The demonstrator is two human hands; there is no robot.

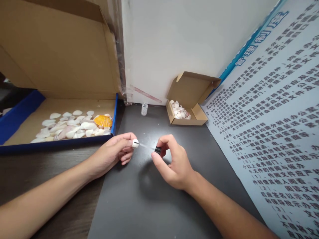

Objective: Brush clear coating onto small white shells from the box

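Note:
Between its thumb and fingers, my left hand (116, 151) pinches a small white shell (135, 143). My right hand (174, 161) grips the black cap of a thin brush (158, 150). The brush's pale stem runs leftward, and its dark tip meets the face of the shell. Both hands are above the dark grey mat (124, 205). Beyond them, a small clear bottle (144, 109) with a white label stands upright near the wall, with no cap visible on it.
A blue-edged cardboard box (56, 146) at left, lid raised, holds several white shells (79, 124) and an orange scallop shell (103, 120). At the back right, a small open box (184, 121) contains more shells (178, 110). A printed poster (269, 109) rises along the right side.

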